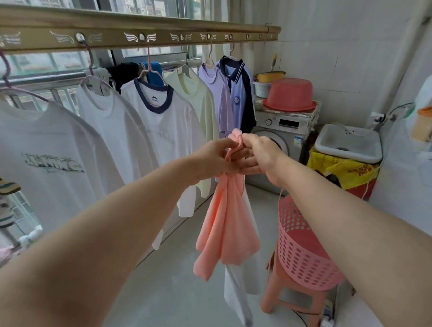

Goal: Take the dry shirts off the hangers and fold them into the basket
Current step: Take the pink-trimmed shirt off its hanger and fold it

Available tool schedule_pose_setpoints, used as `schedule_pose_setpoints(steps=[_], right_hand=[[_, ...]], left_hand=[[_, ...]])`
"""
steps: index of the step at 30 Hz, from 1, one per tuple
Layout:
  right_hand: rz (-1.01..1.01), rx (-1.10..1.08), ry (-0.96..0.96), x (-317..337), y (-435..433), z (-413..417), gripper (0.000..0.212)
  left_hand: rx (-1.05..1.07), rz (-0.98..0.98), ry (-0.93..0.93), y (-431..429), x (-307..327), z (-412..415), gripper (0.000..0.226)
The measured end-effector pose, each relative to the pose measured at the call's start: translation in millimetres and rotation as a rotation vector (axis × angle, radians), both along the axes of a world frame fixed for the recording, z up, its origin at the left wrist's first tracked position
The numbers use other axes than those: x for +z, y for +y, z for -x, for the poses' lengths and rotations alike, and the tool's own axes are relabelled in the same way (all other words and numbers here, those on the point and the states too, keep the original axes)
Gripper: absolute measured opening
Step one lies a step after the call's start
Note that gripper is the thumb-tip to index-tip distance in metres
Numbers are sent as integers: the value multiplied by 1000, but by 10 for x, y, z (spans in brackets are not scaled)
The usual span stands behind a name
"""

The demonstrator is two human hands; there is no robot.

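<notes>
Both my hands hold a pink shirt [225,227] up in front of me, bunched at its top, with the rest hanging down. My left hand [214,158] pinches the upper cloth from the left. My right hand [257,153] grips the top fold from the right. A white cloth [237,298] hangs behind and below the pink one; what holds it is hidden. The pink perforated basket [303,252] sits on a stool [290,299], just right of the hanging shirt. Several shirts hang on hangers from the rail [132,31]: white ones [43,158], a pale yellow one [201,104], a lilac one [220,98].
A washing machine [279,139] with a red basin [290,94] on top stands at the back. A white sink [349,143] is to its right, over yellow bags [346,171]. A cable and a power strip [326,324] lie on the floor by the stool.
</notes>
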State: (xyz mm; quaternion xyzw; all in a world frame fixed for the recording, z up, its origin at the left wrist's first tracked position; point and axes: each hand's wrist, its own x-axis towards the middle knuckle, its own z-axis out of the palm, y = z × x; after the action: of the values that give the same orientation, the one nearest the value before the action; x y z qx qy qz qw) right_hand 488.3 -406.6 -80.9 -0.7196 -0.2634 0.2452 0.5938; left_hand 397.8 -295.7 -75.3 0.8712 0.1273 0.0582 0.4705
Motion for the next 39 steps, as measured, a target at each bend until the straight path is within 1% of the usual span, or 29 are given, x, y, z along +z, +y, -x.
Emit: schedule_pose_setpoints(steps=[2,4,6,7,9,10,13,15,17,18,19,20,21,22,23,25,26,28,29,31,34,35,37,38,39], right_hand=[[-4,43,-6,-4,-33,-7,35],[-15,4,-54,1,-42,1,30],[3,-11,-128,25,-37,19,37],[25,4,-158,48,-37,28,41],[61,53,-191,114,-69,46,49],[67,78,-190,145,-96,43,53],[-13,109,-140,169,-171,41,55],[-90,61,-164,131,-171,37,59],[-125,-2,-299,119,-152,29,62],[-52,-20,-445,137,-151,20,64],[130,-5,-644,166,-154,14,71],[354,50,-818,180,-154,19,81],[540,118,-918,175,-156,38,89],[643,164,-929,137,-149,44,92],[654,172,-888,83,-144,42,87],[547,110,-796,-27,-155,13,55],[514,77,-772,-59,-176,10,39],[519,70,-804,-71,-203,2,19],[532,77,-833,-64,-205,-2,14],[554,87,-846,-50,-191,-12,14],[523,95,-797,1,-180,-53,15],[513,101,-782,20,-179,-65,16],[492,106,-758,40,-171,-71,19],[476,105,-741,40,-161,-65,19],[454,99,-725,36,-149,-58,19]], left_hand=[[14,78,-36,4,-22,-3,42],[44,203,-50,-34,-25,-37,47],[54,260,-84,-69,-26,-64,47],[40,272,-108,-73,-39,-77,43],[-1,303,-137,-81,-59,-58,36],[-19,321,-131,-80,-66,-40,36],[-87,432,-121,-58,-53,-2,43],[-115,454,-107,-19,-29,2,52],[-120,383,-56,15,-11,-5,62],[-114,330,-30,20,-19,-15,64],[-104,287,-14,12,-25,-20,64],[-90,262,-13,5,-42,-28,64],[-81,260,-26,-11,-54,-42,61],[-75,256,-46,-24,-60,-59,57],[-67,237,-66,-37,-63,-70,51],[-27,134,-85,-47,-62,-70,33],[-15,76,-83,-37,-64,-65,29],[-41,-25,-44,6,-82,-40,29],[-77,-58,0,30,-91,-22,30],[-132,-140,130,105,-119,23,36],[-126,-449,333,235,-215,108,52],[-79,-497,348,296,-275,131,54],[71,-456,294,402,-373,178,54],[155,-426,250,448,-411,197,50],[232,-437,201,488,-434,214,42]])
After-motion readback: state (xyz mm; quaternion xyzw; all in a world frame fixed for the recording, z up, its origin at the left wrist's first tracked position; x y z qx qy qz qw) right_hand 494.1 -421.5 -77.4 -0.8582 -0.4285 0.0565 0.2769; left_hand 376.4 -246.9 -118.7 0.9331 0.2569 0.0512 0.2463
